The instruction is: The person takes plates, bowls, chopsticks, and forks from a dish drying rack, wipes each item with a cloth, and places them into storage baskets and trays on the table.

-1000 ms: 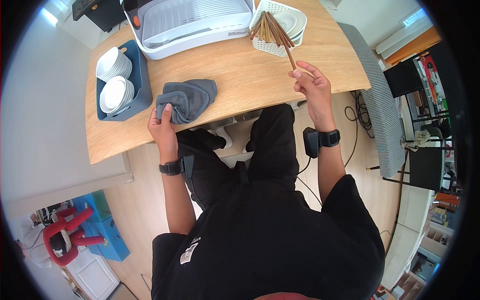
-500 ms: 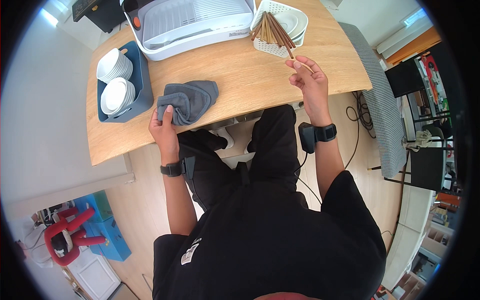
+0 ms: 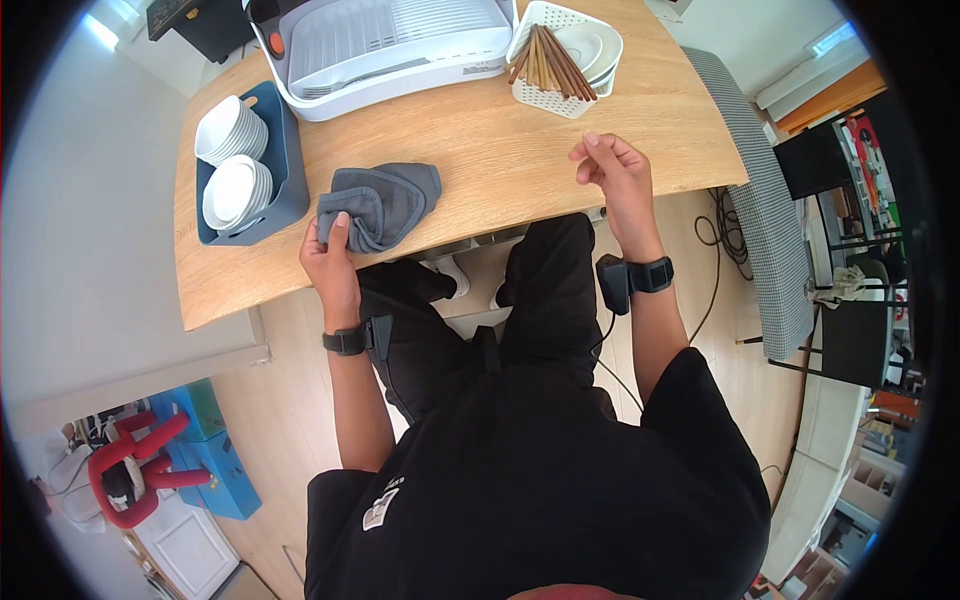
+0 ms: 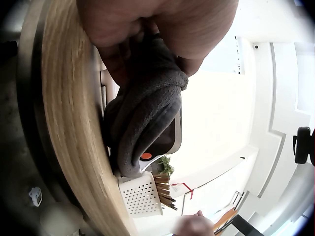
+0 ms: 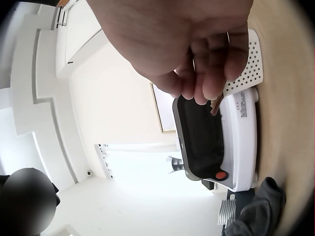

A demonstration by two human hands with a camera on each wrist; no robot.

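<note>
A grey cloth [image 3: 395, 205] lies folded near the table's front edge. My left hand [image 3: 333, 265] grips its near left corner, thumb on top; in the left wrist view the cloth [image 4: 147, 110] hangs bunched from the fingers. My right hand [image 3: 622, 190] hovers over the front right of the table, its fingers loosely curled around nothing. Beyond it, a bundle of wooden chopsticks [image 3: 553, 65] lies slanted across a white perforated basket [image 3: 550, 100], beside white plates [image 3: 585, 48].
A white dish rack [image 3: 400, 85] with an orange button stands at the back of the table. On the left, a blue bin [image 3: 285, 190] holds two stacks of white bowls [image 3: 232, 130]. The table's front edge runs just before my lap.
My right hand has let go of a chopstick, which now lies with the others on the basket, and has drawn back toward me. The left hand and cloth stay nearly still.
</note>
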